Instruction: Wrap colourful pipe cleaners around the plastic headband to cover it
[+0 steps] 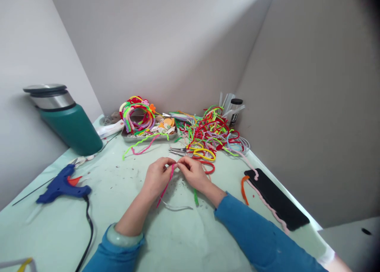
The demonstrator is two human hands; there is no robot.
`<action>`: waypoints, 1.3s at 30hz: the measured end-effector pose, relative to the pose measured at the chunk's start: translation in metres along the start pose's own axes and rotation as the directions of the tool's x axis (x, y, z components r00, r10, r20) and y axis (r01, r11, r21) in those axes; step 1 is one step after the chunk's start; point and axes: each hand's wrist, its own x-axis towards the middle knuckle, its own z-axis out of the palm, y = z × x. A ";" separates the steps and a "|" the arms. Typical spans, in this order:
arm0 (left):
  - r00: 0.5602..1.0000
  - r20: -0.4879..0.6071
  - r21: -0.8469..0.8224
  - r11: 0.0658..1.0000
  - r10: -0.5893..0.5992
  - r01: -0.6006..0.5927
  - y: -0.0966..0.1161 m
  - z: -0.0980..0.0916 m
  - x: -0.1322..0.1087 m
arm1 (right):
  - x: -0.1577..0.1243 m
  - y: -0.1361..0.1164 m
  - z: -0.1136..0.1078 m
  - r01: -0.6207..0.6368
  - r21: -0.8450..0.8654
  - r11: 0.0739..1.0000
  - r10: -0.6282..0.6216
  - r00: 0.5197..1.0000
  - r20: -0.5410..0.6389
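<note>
A bright pink pipe cleaner [167, 186] hangs down from the fingertips of my left hand [159, 176], which pinches its upper part. My right hand [193, 173] meets the left at that upper end, thumb and fingers pressed together on it; the exact tip is hidden by the fingers. Below the hands, a thin whitish strand [177, 208] lies curved on the table. A short green pipe cleaner piece [196, 197] rests under my right wrist. Just beyond the hands lie yellow-handled scissors [204, 154] and red-handled scissors [210, 168], partly covered by my right hand.
A blue glue gun [63, 186] with a black cord lies left, near a tilted-looking green bottle [71, 125]. Behind are a metal tray [150, 137] of small pieces, looped pipe cleaners [127, 119] and a tangled pile [210, 125]. A black phone-like slab [277, 200] lies right.
</note>
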 end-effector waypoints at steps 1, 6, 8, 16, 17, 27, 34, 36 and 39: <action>1.000 -0.013 0.003 1.000 -0.007 0.007 0.000 0.000 0.000 | 0.000 0.001 0.000 0.001 -0.006 1.000 -0.001 1.000 0.010; 0.996 0.008 -0.055 0.994 -0.090 0.090 -0.002 -0.001 0.001 | -0.001 -0.001 0.000 0.026 -0.030 0.999 -0.023 0.997 0.072; 0.992 0.027 -0.087 0.989 -0.120 0.122 -0.003 -0.001 0.002 | -0.001 -0.002 -0.001 0.040 -0.033 0.999 -0.037 0.995 0.091; 0.962 0.063 -0.043 0.962 -0.267 0.270 -0.001 -0.004 0.002 | -0.003 -0.006 -0.001 0.056 -0.039 0.998 -0.052 0.993 0.103; 0.960 0.076 -0.046 0.960 -0.271 0.275 -0.001 -0.004 0.002 | -0.003 -0.005 0.000 0.055 -0.036 0.998 -0.051 0.994 0.101; 0.975 0.104 -0.058 0.978 -0.196 0.202 -0.003 0.001 0.002 | -0.002 -0.001 0.001 0.033 -0.061 0.998 -0.029 0.997 0.070; 0.973 0.099 0.042 0.978 -0.209 0.206 -0.007 0.002 0.002 | -0.004 -0.005 0.000 0.062 -0.050 0.997 -0.056 0.991 0.120; 0.974 0.103 0.047 0.979 -0.201 0.197 -0.008 0.003 0.002 | -0.004 -0.005 0.000 0.067 -0.062 0.996 -0.059 0.991 0.119; 0.979 0.109 0.058 0.985 -0.170 0.165 -0.007 0.004 0.002 | -0.004 -0.004 0.000 0.076 -0.088 0.993 -0.065 0.991 0.118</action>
